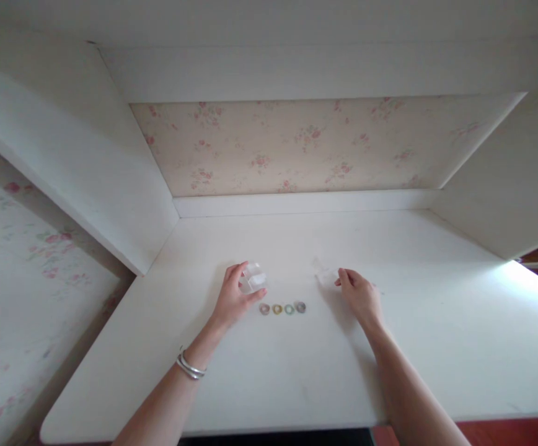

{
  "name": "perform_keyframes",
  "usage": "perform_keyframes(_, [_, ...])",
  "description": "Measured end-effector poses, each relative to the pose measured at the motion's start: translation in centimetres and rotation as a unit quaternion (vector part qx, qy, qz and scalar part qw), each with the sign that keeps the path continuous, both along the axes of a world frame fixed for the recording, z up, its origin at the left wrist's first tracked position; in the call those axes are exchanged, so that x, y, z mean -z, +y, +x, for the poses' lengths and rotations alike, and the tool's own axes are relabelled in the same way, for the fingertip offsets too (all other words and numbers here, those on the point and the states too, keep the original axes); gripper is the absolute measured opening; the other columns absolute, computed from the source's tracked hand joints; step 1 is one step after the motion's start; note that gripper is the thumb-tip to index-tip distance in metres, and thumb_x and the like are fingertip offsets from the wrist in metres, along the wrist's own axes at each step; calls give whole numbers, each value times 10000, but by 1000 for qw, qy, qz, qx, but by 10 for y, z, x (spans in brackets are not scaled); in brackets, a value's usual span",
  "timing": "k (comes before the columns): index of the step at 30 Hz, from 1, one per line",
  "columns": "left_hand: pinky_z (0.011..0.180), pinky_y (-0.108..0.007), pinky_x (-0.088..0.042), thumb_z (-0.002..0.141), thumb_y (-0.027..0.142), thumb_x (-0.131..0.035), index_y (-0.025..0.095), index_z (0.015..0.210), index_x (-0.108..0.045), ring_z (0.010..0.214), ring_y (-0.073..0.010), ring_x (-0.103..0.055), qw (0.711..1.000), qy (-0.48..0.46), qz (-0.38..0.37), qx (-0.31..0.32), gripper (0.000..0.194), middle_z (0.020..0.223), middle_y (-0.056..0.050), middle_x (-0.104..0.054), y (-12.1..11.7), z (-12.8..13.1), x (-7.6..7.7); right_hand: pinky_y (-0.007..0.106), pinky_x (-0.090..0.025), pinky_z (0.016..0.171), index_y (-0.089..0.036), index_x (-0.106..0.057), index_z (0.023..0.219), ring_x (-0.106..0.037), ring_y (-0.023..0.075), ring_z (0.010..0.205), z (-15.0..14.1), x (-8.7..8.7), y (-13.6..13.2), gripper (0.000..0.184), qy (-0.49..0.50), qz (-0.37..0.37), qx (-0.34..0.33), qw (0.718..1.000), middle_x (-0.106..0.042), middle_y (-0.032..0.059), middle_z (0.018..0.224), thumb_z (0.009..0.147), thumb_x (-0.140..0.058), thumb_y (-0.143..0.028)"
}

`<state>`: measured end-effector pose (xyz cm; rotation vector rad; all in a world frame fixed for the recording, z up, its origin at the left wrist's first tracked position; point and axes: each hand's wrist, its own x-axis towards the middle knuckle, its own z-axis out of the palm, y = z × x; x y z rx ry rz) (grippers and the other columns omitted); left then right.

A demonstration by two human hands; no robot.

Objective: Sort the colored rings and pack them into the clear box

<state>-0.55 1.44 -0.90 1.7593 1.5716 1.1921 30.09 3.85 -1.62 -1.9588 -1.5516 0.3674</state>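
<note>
My left hand (235,292) curls around a small clear plastic box (253,278) with dividers inside, thumb on the near side and fingers on the far side. On the right, my right hand (360,296) pinches a thin transparent piece (326,276) that looks like a plastic lid; its outline is faint. Between the hands and a little nearer, several small rings lie in a row: a pinkish ring (264,308), a yellow ring (277,309), a green ring (289,309) and a grey ring (301,307). Neither hand touches the rings.
The white desk top (269,384) stretches under both arms, with a rounded front left corner. White side panels stand left (87,142) and right (501,167), and a white shelf (306,68) overhangs the back. Floral wallpaper (278,148) covers the wall behind.
</note>
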Motion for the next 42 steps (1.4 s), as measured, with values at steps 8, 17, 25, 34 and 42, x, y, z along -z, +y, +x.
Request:
perform_keyframes(8, [976,-401,-377,642,414,-725,202,1273,-457,1128,-254,-473,996,71,-20,51,718,1262,-103,-469,21,17,10,258,-312,542,-230,-701,805,-592,170,706,1,-3,-6,407,-157,-26,7,987,-668,65,857,881,-357,-434])
perform_keyframes(17, [956,-419,-394,606,412,-747,182,1223,-550,1081,-283,-518,992,71,-73,68,687,1162,-116,-598,26,16,16,259,-317,548,-241,-704,834,-578,160,712,3,-4,-9,377,-177,-43,18,983,-628,57,881,876,-367,-404])
perform_keyframes(25, [999,-427,-350,602,391,-734,203,1210,-577,1129,-296,-485,991,75,-92,65,655,1156,-100,-613,24,16,16,246,-323,574,-229,-687,855,-543,138,682,-4,-6,-11,339,-139,29,30,989,-623,35,875,876,-396,-402])
perform_keyframes(34, [802,-308,-450,799,373,-570,220,1134,-593,865,-183,-567,995,72,-44,48,369,1084,-49,-630,3,0,-9,256,-370,624,-203,-661,781,-521,138,611,-19,-5,-14,377,-27,118,-29,992,-608,22,742,873,-400,-459])
perform_keyframes(42, [776,-278,-448,853,291,-522,235,827,-676,832,-161,-571,976,112,-19,184,166,834,-24,-645,-32,-7,-21,238,-373,613,-205,-665,775,-522,132,615,-39,-6,-21,355,19,135,-82,987,-589,8,681,877,-425,-447])
